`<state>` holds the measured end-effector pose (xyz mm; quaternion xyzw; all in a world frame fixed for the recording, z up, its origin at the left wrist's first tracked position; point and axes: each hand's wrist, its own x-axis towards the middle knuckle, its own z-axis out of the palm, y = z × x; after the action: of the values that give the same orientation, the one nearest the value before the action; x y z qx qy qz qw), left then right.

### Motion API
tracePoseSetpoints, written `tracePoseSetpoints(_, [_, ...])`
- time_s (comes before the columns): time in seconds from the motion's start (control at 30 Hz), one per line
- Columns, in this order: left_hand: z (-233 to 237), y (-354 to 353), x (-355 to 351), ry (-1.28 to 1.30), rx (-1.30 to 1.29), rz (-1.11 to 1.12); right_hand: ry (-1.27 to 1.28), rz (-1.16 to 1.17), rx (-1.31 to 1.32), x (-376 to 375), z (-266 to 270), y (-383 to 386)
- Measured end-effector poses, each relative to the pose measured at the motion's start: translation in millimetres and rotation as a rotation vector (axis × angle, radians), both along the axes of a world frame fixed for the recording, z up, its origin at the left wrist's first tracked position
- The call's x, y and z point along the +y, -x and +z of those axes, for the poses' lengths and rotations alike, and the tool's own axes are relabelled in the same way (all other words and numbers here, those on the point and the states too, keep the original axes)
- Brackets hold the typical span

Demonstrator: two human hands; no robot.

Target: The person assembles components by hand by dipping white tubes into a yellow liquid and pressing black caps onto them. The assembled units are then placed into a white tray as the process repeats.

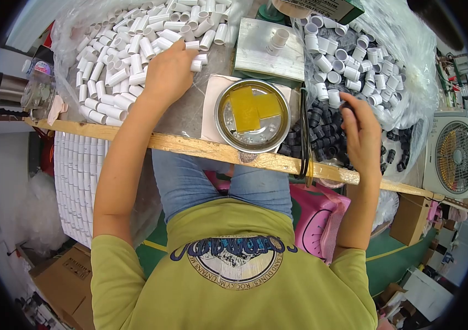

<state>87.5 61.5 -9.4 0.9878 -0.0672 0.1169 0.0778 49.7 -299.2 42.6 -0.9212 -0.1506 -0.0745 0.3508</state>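
At the upper left my left hand (171,70) lies at the right side of a heap of white tubes (117,77); its fingers are closed round a white tube (196,65) whose end shows beside them. On the right, my right hand (359,124) has its curled fingertips at a short white cap (334,98), above small black parts (320,129). More short white caps (355,60) lie beyond it. Between the hands a round metal bowl (222,132) holds yellow pieces (248,108). Behind the bowl, a metal block (245,49) bears one upright white piece (277,42).
A wooden edge (206,149) runs along the table front. Black cables (304,132) hang over it right of the bowl. A steel flask (5,89) stands far left, a fan (454,154) far right. A pink bag (314,220) hangs below the edge.
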Motion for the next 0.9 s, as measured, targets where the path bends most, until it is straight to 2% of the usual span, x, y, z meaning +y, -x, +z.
tracePoseSetpoints(0.03, [-0.7, 1.0, 2.1, 0.018, 0.008, -0.001, 0.126, 0.092, -0.03, 8.0, 4.1, -0.2])
tracePoseSetpoints(0.07, [1.0, 2.9, 1.9, 0.096, 0.025, -0.025, 0.017, 0.096, -0.05, 24.1, 3.3, 2.1])
tracePoseSetpoints(0.13, [8.6, 12.9, 0.7, 0.251, 0.064, -0.071, -0.092, 0.103, 0.166, 40.9, 1.9, 3.7])
tracePoseSetpoints(0.23, [17.3, 30.3, -7.8, 0.681, 0.219, -0.094, 0.006, 0.296, 0.167, 62.8, -0.7, -6.5])
tracePoseSetpoints(0.37, [25.5, 49.3, -21.7, 1.034, 0.264, -0.197, 0.183, 0.434, 0.042, 88.3, -17.0, -25.0])
tracePoseSetpoints(0.47, [32.4, 56.6, -25.4, 1.053, 0.268, -0.206, 0.297, 0.488, -0.147, 94.4, -33.8, -29.0])
tracePoseSetpoints(0.57, [25.7, 62.2, -30.0, 1.147, 0.249, -0.21, 0.314, 0.477, -0.099, 94.2, -36.6, -28.3])
tracePoseSetpoints(0.6, [25.0, 63.4, -31.9, 1.055, 0.204, -0.244, 0.302, 0.47, -0.094, 93.2, -37.7, -28.3])
tracePoseSetpoints(0.67, [23.8, 64.3, -37.2, 0.872, 0.116, -0.316, 0.111, 0.414, 0.076, 93.5, -28.4, -25.9])
tracePoseSetpoints(0.8, [19.8, 70.3, -61.3, 0.711, -0.07, -0.416, -0.235, 0.309, 0.323, 98.7, -8.6, -9.4])
tracePoseSetpoints(0.9, [16.3, 74.0, -82.6, 0.588, -0.289, -0.471, -0.479, 0.213, 0.456, 94.4, -14.6, 0.4])
